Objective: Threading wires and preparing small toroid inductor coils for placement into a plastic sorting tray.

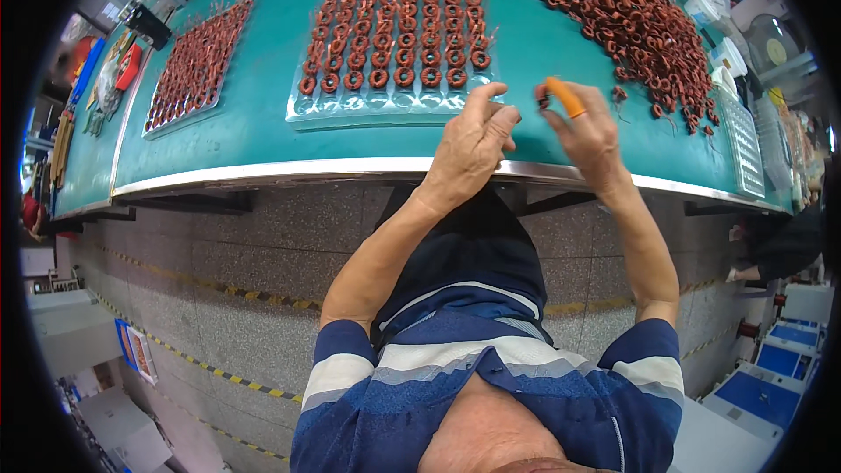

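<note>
My right hand (592, 142) pinches a small reddish-brown wire-wound ring coil (542, 100) just beyond the table's front edge. An orange finger cot (566, 97) covers one of its fingers. To its left, my left hand (466, 156) hovers by the near right corner of a clear plastic tray (377, 114). Its fingers are half bent and apart, and nothing shows between them. Rows of ring coils (405, 58), with wire ends sticking up, fill most of that tray. Its nearest row of pockets holds no coils.
A large heap of loose coils (626, 22) lies at the back right of the green table (263, 88). Another filled tray (197, 61) stands at the left. A pocketed tray (745, 144) and white tubs (705, 7) sit at the right. A metal strip (324, 169) edges the table.
</note>
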Demonstrator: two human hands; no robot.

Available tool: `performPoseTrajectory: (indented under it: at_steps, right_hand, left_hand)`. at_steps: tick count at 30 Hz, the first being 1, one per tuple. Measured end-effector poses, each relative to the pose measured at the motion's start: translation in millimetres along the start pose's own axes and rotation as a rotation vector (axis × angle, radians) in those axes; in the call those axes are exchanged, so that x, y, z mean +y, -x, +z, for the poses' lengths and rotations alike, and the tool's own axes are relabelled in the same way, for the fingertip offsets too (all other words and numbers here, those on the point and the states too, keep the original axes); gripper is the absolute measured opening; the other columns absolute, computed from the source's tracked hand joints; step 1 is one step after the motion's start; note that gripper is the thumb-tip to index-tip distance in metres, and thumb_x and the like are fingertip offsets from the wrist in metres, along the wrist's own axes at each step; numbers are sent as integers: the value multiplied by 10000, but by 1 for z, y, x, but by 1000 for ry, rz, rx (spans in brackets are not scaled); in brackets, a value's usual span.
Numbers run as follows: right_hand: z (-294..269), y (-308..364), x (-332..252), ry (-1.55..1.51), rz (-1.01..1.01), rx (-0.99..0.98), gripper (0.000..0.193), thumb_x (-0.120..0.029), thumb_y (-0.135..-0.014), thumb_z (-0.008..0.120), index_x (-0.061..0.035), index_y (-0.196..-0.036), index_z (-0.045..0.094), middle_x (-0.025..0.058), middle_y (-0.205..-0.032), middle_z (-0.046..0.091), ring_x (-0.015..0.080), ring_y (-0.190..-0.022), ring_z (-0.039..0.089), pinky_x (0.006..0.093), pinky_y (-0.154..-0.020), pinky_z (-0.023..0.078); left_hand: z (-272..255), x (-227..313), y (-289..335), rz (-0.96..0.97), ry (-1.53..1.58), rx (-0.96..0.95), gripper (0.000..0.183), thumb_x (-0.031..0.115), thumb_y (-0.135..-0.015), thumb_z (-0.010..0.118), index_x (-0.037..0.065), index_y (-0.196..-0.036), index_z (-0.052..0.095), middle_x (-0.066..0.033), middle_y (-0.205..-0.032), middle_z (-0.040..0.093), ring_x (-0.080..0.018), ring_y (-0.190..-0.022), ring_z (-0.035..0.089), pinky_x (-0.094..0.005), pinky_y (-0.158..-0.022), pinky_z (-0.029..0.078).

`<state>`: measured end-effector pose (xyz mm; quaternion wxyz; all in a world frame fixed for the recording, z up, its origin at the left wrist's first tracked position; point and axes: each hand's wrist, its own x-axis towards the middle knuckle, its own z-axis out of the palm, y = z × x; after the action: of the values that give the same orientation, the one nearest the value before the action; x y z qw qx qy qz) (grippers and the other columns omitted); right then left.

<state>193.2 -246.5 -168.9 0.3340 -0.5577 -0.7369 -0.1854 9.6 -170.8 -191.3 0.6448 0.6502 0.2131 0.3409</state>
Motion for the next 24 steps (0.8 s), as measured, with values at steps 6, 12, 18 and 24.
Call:
performPoseTrajectory:
  at_steps: [6, 12, 18, 24]
  right_hand:
    - [6, -3, -31, -137, 115, 11, 474, -60, -718, 742, 7, -1158, 579, 151, -1095, 581, 304, -899, 607, 374, -746, 523]
    - [-7, -13, -33, 55, -110, 8, 453, -98, -702, 752, -19, -1127, 613, 116, -1157, 553, 312, -1039, 566, 414, -880, 458]
    - [2, -11, -33, -138, -129, 2, 303, -56, -751, 701, -29, -1048, 645, 93, -994, 615, 250, -870, 621, 316, -703, 505]
    - [12, -10, -55, -989, 799, 35, 225, -134, -880, 671, 1, -1057, 639, 42, -857, 645, 114, -766, 594, 244, -696, 488]
  left_hand:
    - [-6, -5, -2, -68, 364, -57, 304, 209, -1014, 414, -15, -1215, 463, -74, -891, 572, -116, -705, 566, -234, -570, 462]
    - [-18, 6, 5, -181, 516, -133, 273, 197, -1000, 427, -16, -1158, 491, -61, -795, 563, -110, -579, 531, -217, -487, 426]
    - [-16, 16, 11, -227, 486, -227, 249, 255, -1002, 456, 21, -1080, 486, -52, -775, 576, -93, -583, 561, -204, -480, 442]
    - [-12, 4, 17, 18, 204, -115, 191, 221, -999, 474, 45, -1071, 462, -41, -770, 563, -83, -628, 548, -197, -517, 432]
